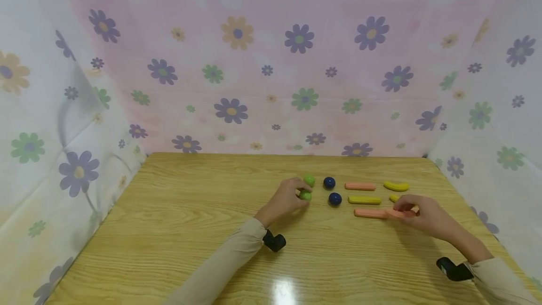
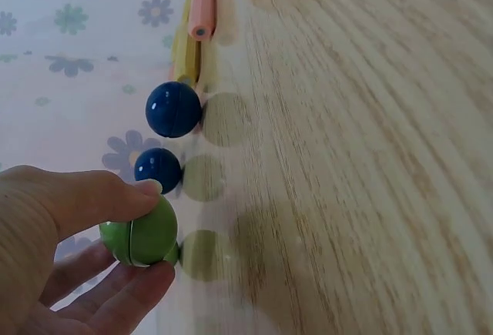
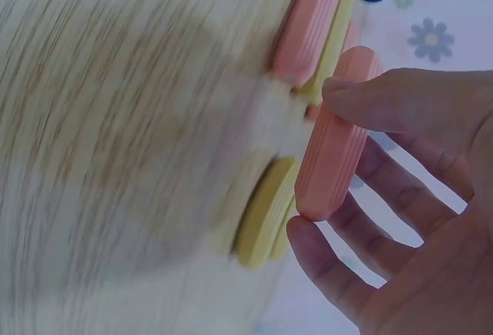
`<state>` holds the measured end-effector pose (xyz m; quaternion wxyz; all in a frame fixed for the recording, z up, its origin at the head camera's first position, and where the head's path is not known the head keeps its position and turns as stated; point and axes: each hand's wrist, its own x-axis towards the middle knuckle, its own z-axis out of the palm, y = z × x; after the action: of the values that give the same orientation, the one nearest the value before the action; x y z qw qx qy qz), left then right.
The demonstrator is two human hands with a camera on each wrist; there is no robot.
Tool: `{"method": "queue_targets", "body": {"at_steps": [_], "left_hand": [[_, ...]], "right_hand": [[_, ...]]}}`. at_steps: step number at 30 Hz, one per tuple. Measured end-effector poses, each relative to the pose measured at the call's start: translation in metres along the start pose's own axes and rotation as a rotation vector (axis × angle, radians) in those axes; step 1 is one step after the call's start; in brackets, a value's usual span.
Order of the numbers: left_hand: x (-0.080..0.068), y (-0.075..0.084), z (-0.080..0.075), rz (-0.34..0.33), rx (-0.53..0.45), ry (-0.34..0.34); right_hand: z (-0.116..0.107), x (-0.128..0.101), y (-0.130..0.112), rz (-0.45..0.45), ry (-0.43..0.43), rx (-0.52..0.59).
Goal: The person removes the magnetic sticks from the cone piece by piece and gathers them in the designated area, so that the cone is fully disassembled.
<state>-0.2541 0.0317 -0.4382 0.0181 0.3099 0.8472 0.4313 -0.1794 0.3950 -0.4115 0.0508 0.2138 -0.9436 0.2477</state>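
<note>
My left hand [image 1: 284, 201] pinches a green ball [image 2: 146, 235] with a seam between thumb and fingers. A second green ball [image 1: 309, 180] sits just behind it, and two dark blue balls [image 1: 335, 199] are to its right. In my right hand [image 1: 429, 216], a pink ridged stick [image 3: 335, 150] is held between thumb and fingertips. The head view shows this stick overlapping the end of another pink stick [image 1: 370, 213] on the table. Close to the right hand lie two yellow curved, banana-like pieces [image 3: 266, 216], one partly hidden by the fingers in the head view.
Behind the front pink stick lie a yellow stick [image 1: 364, 200] and a further pink stick [image 1: 360, 186], roughly parallel. The wooden table [image 1: 190, 192] is bordered by flower-patterned cloth [image 1: 262, 84] at the back and both sides.
</note>
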Motion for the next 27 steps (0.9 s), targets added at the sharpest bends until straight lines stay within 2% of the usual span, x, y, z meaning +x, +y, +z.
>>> {"method": "queue_targets", "body": {"at_steps": [5,10,14,21,27], "left_hand": [[0.007,-0.003,0.004,-0.003,0.007,0.009],[0.011,-0.006,0.009,-0.026,0.002,0.004],[0.013,-0.010,0.012,-0.029,0.008,0.014],[0.014,-0.012,0.015,-0.034,-0.046,0.046],[0.012,-0.009,0.019,-0.034,-0.046,0.054]], "right_hand": [[-0.004,-0.006,0.021,0.033,-0.022,-0.008],[-0.005,-0.013,0.036,0.145,-0.082,0.017],[-0.005,-0.018,0.043,0.202,-0.084,0.026],[-0.005,-0.020,0.048,0.211,-0.092,0.027],[-0.002,-0.020,0.048,0.218,-0.099,0.036]]}}
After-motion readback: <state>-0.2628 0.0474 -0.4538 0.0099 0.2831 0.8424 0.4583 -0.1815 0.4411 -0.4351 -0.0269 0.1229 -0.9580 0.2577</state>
